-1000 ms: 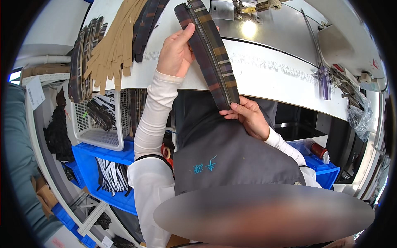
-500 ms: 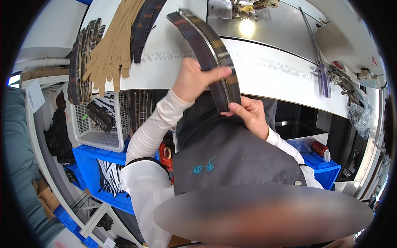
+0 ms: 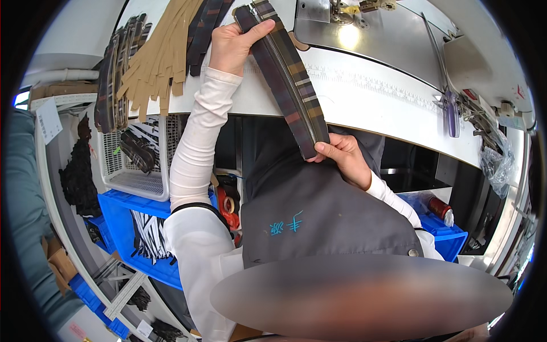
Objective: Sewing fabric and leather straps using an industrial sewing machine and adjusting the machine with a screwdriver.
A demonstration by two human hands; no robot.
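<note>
Pinching near opposite ends, both hands [image 3: 231,48] [image 3: 348,159] hold a plaid zippered strip [image 3: 289,84].

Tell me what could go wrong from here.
The zippered strip extends past the edge of the table; if the right hand loses its pinch, the lower end could droop. The plaid bundle also juts past that edge and might slide off if bumped. The left sleeve is close to the tan strips and could brush them.
</note>
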